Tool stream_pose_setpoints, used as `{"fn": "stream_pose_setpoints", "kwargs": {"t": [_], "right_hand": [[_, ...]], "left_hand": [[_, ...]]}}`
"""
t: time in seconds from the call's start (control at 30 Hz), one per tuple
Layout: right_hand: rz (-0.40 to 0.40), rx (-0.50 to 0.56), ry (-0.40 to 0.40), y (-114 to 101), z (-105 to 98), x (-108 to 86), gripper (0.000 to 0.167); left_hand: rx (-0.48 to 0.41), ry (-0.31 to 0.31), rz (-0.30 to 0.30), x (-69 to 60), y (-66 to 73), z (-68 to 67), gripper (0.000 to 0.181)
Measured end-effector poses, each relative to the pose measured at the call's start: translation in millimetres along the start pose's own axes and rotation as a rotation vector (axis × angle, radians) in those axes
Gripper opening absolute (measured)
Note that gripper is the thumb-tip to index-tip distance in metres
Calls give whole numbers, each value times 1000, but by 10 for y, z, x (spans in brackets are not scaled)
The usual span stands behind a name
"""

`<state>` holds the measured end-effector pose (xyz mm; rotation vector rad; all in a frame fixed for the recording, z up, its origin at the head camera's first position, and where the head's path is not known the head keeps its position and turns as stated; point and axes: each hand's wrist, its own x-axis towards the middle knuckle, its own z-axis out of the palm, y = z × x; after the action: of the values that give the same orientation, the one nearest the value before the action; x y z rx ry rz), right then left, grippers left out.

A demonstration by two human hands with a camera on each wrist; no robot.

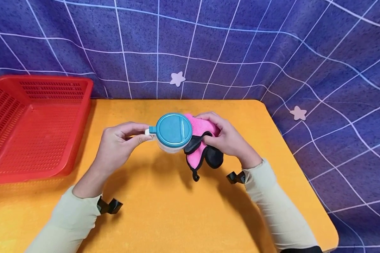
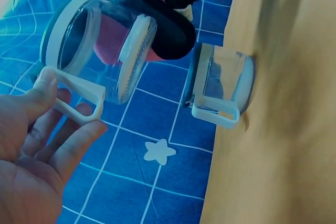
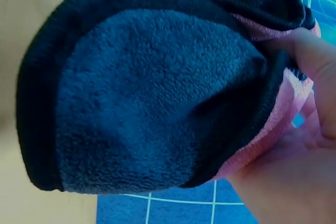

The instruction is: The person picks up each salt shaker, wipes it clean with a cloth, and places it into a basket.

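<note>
Head view shows me the left hand (image 1: 118, 144) pinching the white handle (image 1: 148, 131) of a teal-lidded jar (image 1: 172, 130); opposite that grip, the right hand (image 1: 230, 139) grips a pink-and-black cloth (image 1: 203, 125) against the jar's side.

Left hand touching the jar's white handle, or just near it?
Touching. The left wrist view shows the left hand on the white handle: thumb against one end, a fingertip under its lower corner.
</note>
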<state>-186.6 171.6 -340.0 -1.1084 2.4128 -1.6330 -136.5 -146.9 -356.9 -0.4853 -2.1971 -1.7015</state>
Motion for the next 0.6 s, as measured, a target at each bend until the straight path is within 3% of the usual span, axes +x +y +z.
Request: {"fn": "stream_pose_setpoints", "kwargs": {"t": [0.33, 0.6], "right_hand": [[49, -17, -186, 20, -188, 154, 50], [41, 93, -376, 31, -300, 373, 46]], "left_hand": [[-9, -42, -33, -9, 5, 3, 19], [-32, -72, -43, -13, 20, 15, 19]]}}
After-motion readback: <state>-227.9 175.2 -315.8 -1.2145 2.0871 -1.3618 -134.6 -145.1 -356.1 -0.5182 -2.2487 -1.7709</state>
